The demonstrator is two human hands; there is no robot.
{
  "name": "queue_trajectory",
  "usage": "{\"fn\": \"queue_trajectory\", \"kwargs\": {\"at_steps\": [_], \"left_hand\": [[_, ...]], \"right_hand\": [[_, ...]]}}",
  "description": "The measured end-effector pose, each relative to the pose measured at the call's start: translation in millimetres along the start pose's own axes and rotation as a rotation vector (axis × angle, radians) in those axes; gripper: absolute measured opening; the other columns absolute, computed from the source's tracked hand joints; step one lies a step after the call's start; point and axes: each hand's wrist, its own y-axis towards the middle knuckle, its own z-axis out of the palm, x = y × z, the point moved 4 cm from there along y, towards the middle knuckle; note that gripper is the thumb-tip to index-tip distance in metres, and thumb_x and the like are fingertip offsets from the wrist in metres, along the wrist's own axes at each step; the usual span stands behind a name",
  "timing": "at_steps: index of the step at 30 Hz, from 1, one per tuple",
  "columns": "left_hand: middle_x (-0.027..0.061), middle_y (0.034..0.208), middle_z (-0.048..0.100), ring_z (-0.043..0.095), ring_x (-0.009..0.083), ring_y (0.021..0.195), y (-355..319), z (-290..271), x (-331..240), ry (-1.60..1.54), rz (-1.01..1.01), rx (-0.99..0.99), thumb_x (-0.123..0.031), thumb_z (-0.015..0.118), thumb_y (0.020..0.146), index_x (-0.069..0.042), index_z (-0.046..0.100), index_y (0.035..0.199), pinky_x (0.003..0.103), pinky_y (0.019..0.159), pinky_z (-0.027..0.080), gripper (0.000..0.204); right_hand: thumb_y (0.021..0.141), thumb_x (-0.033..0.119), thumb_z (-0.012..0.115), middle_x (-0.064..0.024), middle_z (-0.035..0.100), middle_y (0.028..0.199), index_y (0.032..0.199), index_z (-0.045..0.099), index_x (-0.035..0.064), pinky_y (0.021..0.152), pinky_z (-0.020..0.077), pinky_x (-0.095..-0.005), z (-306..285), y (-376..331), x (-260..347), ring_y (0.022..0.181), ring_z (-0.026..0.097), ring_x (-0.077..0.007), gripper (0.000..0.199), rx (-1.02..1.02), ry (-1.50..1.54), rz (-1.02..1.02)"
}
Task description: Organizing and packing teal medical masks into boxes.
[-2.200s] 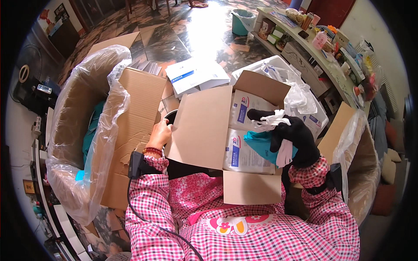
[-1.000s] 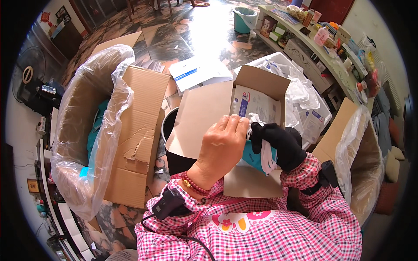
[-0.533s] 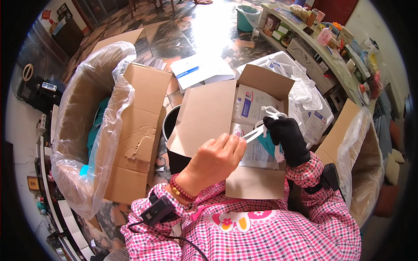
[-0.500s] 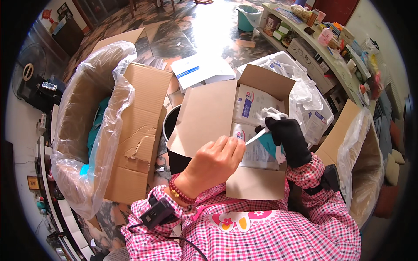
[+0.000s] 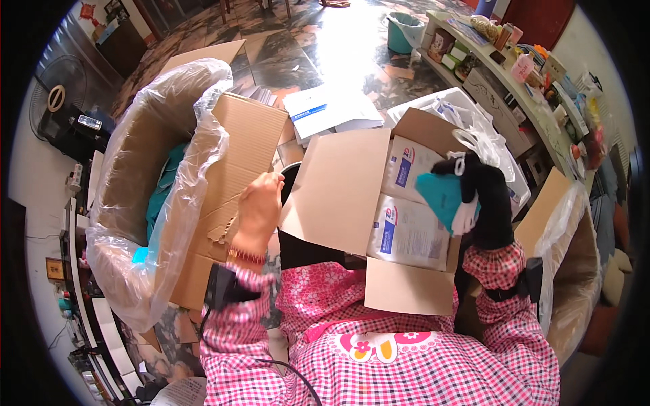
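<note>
Presently, the gloved right hand (image 5: pixel 482 196) grasps a teal packet (image 5: pixel 441 197) above the open carton (image 5: pixel 379 223) on the lap; the bare left hand (image 5: pixel 258 203), fingers loose, steadies its flap. Judged step: transferring packets.

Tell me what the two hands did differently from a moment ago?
The bare left hand pulled away from the gloved right hand and went left, to the edge of the box flap. The right hand lifted the teal piece a little higher. The open cardboard box with its white packets stayed on the lap, and the plastic-lined box did not move.
</note>
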Motion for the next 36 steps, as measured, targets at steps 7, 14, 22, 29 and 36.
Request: {"fn": "queue_trajectory", "kwargs": {"at_steps": [7,14,22,29,36], "left_hand": [[0.0206,0.093,0.073,0.072,0.0373,0.091,4,82,50,-0.077,-0.167,0.236,-0.015,0.069,0.088,-0.002,0.076,0.097,0.046,0.084,0.056,0.017],[0.0173,0.107,0.073,0.07,0.0371,0.099,-2,77,50,-0.173,-0.223,0.191,-0.018,0.069,0.091,-0.004,0.07,0.114,0.045,0.088,0.055,0.027],[0.0106,0.091,0.072,0.072,0.0238,0.083,18,-34,-112,-0.483,0.011,-0.118,-0.018,0.075,0.091,-0.005,0.068,0.102,0.035,0.076,0.056,0.018],[0.0069,0.094,0.072,0.069,0.016,0.091,3,-8,-184,-1.067,0.039,0.329,-0.026,0.088,0.08,-0.002,0.067,0.108,0.031,0.083,0.056,0.042],[0.0068,0.095,0.069,0.066,0.0136,0.085,-13,-7,-215,-1.09,0.106,0.523,-0.022,0.087,0.081,0.0,0.068,0.115,0.029,0.076,0.055,0.044]], "right_hand": [[0.106,0.033,0.051,-0.0053,0.057,0.081,0.082,0.056,0.0063,0.081,0.0424,-0.0305,-11,-5,-22,0.08,0.055,-0.0167,0.036,-0.259,0.316,0.279],[0.109,0.039,0.045,-0.0337,0.058,0.136,0.079,0.054,0.006,0.097,0.0494,-0.0385,10,-7,-16,0.117,0.063,-0.0357,0.045,-0.068,0.547,0.369],[0.11,0.043,0.041,-0.0161,0.067,0.091,0.07,0.052,0.008,0.087,0.0531,-0.0379,6,-15,-29,0.093,0.065,-0.0286,0.054,-0.092,0.424,0.411],[0.11,0.041,0.041,-0.0061,0.062,0.083,0.079,0.06,0.0062,0.084,0.0515,-0.0344,28,-17,-3,0.091,0.063,-0.0214,0.05,-0.006,0.415,0.377],[0.108,0.033,0.048,-0.0192,0.07,0.114,0.111,0.065,0.0014,0.105,0.0489,-0.0419,15,-24,-33,0.121,0.062,-0.0318,0.036,0.017,0.685,0.445]]}}
